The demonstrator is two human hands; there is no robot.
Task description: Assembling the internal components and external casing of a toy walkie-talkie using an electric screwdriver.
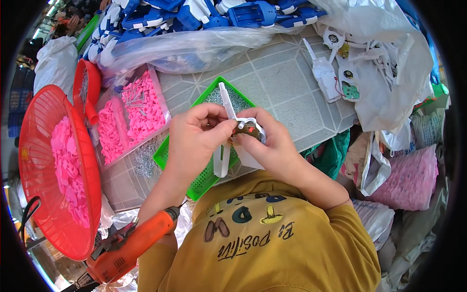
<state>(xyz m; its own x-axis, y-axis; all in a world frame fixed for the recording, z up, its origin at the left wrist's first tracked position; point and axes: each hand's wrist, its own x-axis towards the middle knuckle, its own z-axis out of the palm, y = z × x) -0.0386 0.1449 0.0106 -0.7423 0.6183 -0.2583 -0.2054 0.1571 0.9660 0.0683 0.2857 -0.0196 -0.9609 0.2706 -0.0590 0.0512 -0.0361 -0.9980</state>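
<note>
One white plastic casing (226, 101), held above a green tray (200, 185) of small screws (236, 101); left hand (198, 138), thumb and fingers pinching its left side; right hand (272, 143), fingers closed on its right. Farther left: pink parts (143, 104), red basket (39, 126), orange drill (129, 250)

At the table's (301, 87) near edge you have two hands, left hand (197, 138) and right hand (272, 146), on one white plastic part (226, 101), above one green basket (200, 184). Toward its left edge, count one clear tray (164, 108), one red scoop (93, 108), one red round basket (36, 155). Near the far right corner: one green circuit board (350, 91). Blue-and-white parts (253, 14) at the far edge are too many to count.
</note>
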